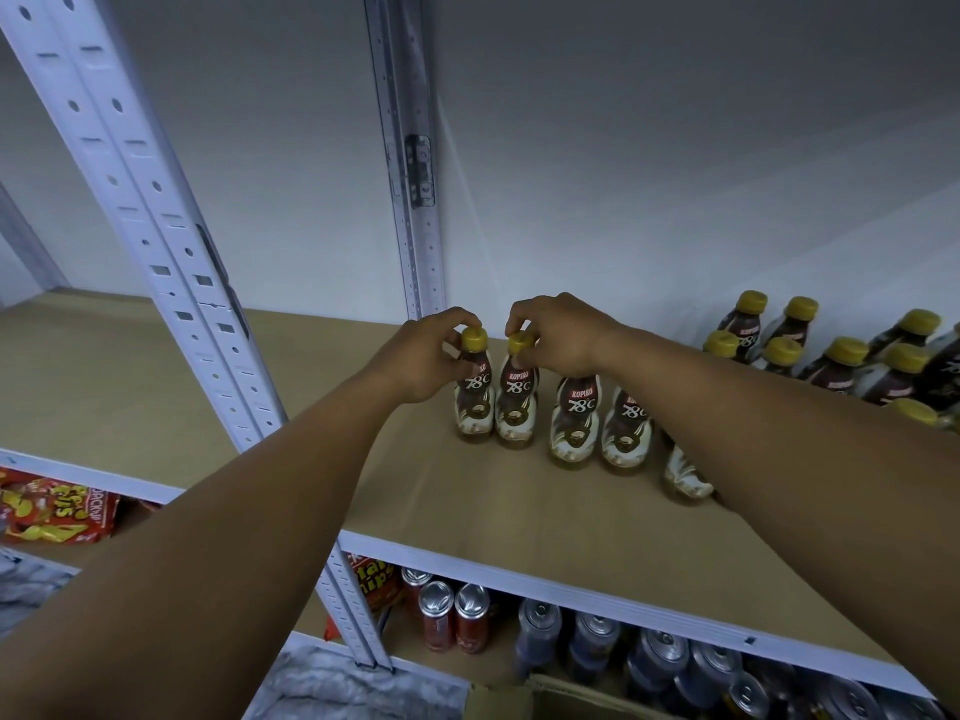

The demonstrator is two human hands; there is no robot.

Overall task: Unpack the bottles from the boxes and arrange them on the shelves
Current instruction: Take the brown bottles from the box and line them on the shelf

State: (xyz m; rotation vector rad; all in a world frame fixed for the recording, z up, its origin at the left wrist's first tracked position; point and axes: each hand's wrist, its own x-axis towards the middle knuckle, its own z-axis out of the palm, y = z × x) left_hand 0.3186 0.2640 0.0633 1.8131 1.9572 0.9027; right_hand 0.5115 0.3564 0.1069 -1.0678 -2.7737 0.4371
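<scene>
Shelf (pixel 493 511): left fingers (pixel 460 318) pinch one cap (pixel 474 339); right fingers (pixel 522 315) apparently neighbouring cap (pixel 521 344).

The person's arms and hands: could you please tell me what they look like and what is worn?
Both the left hand and right hand are bare: no gloves, rings or watch show. Both forearms are bare too, no sleeve in view.

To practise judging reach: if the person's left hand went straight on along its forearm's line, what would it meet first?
The brown-and-white plastic coffee bottle with the yellow cap that the left hand holds by the cap; behind it, probably the white back wall, though depth is unclear.
</scene>
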